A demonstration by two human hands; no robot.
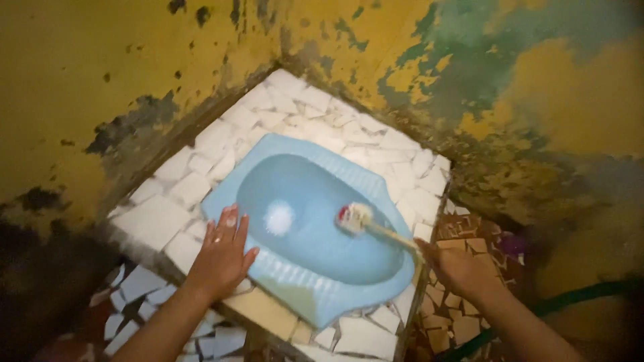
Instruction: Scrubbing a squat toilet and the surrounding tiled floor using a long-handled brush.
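Brush (355,218) gripped; other hand (225,251) flat.

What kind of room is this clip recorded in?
Most likely a small toilet room in a corner. A blue squat toilet pan sits in a raised platform of broken white tile pieces, against worn, peeling yellow walls. The right hand holds a brush in the pan; the left hand rests on its rim.

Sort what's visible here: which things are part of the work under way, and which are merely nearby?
In use:
- blue squat pan, with a white patch in its bowl
- brush, held by the right hand
- left hand, flat on the pan's rim

Merely nearby:
- green hose at right
- broken-tile platform
- peeling yellow wall
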